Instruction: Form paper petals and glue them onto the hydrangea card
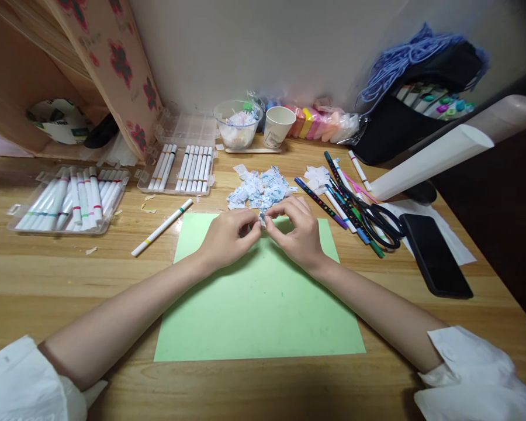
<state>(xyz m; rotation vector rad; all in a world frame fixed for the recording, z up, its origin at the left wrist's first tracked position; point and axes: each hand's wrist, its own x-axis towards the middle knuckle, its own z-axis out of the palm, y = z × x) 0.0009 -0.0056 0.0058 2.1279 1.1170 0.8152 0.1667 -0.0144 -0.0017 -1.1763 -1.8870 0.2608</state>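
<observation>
My left hand point(231, 237) and my right hand point(297, 231) meet over the far edge of a green sheet of paper point(263, 304). Thumb and forefinger of each are pinched on a small bluish-white paper scrap point(262, 218), mostly hidden by the fingertips. Just beyond the hands lies a loose pile of torn blue and white paper bits point(260, 186). A few tiny dark specks dot the green sheet.
Left are marker cases point(61, 202) and a loose marker point(162, 227). At the back stand a bowl of scraps point(238, 126) and a paper cup point(278, 126). To the right lie pens point(321, 203), black scissors point(381, 225), a phone point(436, 254) and a paper roll point(433, 161).
</observation>
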